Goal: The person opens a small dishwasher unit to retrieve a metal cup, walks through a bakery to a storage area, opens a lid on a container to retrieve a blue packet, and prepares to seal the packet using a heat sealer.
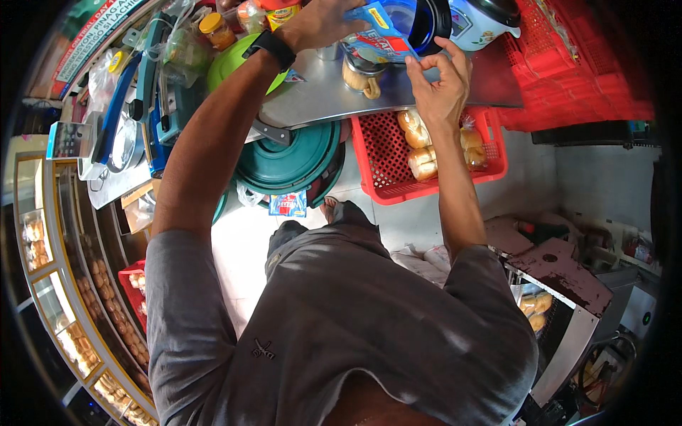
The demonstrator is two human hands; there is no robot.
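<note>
At the top of the head view, a blue, red and white packet (387, 41) is tilted over the metal table, stretched between both my hands. My left hand (323, 25), with a black watch on its wrist, grips the packet's left side; part of its fingers runs out of the picture. My right hand (442, 79) pinches the packet's lower right corner between thumb and finger. Right behind the packet is a blue see-through container (405, 18) with a black rim. Below the packet stands a tan jar-like container (361, 77) with a handle. I cannot see whether the packet is torn.
Beside the blue container stands a white pitcher (479, 25) with a dark lid. A lime-green plate (231, 67) lies under my left forearm. Below the table edge are a red crate (383, 181) with bagged bread and a teal lidded tub (288, 167). Red crates (568, 71) stand at right.
</note>
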